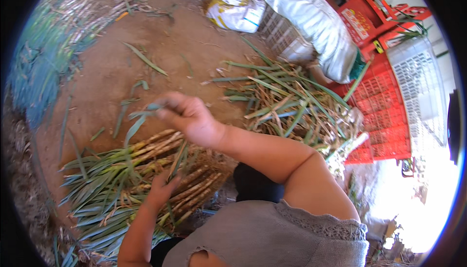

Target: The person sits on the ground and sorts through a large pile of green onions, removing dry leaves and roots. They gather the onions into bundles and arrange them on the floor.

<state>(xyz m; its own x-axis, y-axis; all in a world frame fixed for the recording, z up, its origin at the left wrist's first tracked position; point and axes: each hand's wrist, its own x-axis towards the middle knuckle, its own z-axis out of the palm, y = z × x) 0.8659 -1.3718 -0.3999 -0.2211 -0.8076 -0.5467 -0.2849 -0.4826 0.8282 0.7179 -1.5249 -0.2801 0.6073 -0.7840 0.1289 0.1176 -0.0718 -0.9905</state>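
Observation:
My right hand (191,117) is raised over the pile, its fingertips pinching a torn green leaf (134,130) that hangs down. Lower down, my left hand (163,189) is closed around a few green and dry leaves (177,162) that stick up past the thumb. Beneath both hands lies a heap of leeks or large green onions (105,197). Their green tops point left and their pale brown stalks (193,186) point right. Blur hides the exact grip of the left fingers.
Trimmed leaves (288,99) lie heaped to the right. Beyond stand a grey crate (281,35), a stuffed white sack (306,18) and a white-yellow bag (237,9). Red crates (383,110) line the right side. Another big onion pile (54,44) lies far left on the dirt floor (175,40).

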